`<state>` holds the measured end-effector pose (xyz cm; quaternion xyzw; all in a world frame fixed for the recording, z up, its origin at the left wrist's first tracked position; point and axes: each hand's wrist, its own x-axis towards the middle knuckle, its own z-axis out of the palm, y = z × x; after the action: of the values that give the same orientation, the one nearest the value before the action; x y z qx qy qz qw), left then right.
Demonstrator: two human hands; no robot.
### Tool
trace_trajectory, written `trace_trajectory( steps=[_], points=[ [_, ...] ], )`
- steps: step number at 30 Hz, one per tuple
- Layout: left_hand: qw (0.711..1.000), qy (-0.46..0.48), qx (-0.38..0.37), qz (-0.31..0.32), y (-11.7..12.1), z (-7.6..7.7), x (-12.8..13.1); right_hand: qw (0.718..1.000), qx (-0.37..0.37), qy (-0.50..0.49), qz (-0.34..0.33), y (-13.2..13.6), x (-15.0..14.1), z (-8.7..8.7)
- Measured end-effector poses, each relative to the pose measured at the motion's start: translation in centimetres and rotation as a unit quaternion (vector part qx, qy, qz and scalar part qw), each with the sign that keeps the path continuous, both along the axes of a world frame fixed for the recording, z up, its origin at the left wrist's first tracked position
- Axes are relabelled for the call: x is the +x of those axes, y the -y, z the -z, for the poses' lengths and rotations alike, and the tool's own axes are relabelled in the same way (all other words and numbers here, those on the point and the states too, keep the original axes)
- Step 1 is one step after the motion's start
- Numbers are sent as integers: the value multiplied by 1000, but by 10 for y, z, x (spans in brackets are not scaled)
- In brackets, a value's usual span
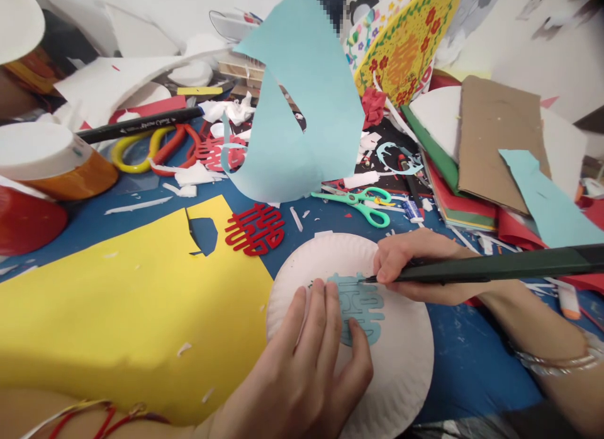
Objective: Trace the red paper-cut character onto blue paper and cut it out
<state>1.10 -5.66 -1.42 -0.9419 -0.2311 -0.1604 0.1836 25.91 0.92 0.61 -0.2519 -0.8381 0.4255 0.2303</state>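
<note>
A light-blue paper cutout point(361, 310) of a double-happiness character lies on the white paper plate point(406, 370). My left hand point(302, 363) rests over the plate's left half, fingers stretched out and pressing flat at the cutout's left edge, with the thumb on its lower part. Part of the cutout and plate is hidden beneath that hand. In my right hand point(425, 249) is a dark green pen point(500, 266), its tip touching the cutout's upper edge. A similar red cutout point(256, 229) lies just beyond the plate.
Yellow paper point(141, 313) covers the left side of the blue table. Green scissors point(358, 203) and a large light-blue sheet point(321, 112) are beyond the plate. Glue jars point(56, 162) stand at left, cardboard point(503, 137) at right. Paper scraps are scattered about.
</note>
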Motion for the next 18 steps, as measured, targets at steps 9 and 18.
trace_trajectory(
  steps=[9,18],
  points=[
    [999,-17,-22,-16,3,-5,2,999,-5,-32,32,0,-10,7],
    [999,-13,-30,-10,3,-5,2,1000,12,-18,5,-2,-15,7]
  ],
)
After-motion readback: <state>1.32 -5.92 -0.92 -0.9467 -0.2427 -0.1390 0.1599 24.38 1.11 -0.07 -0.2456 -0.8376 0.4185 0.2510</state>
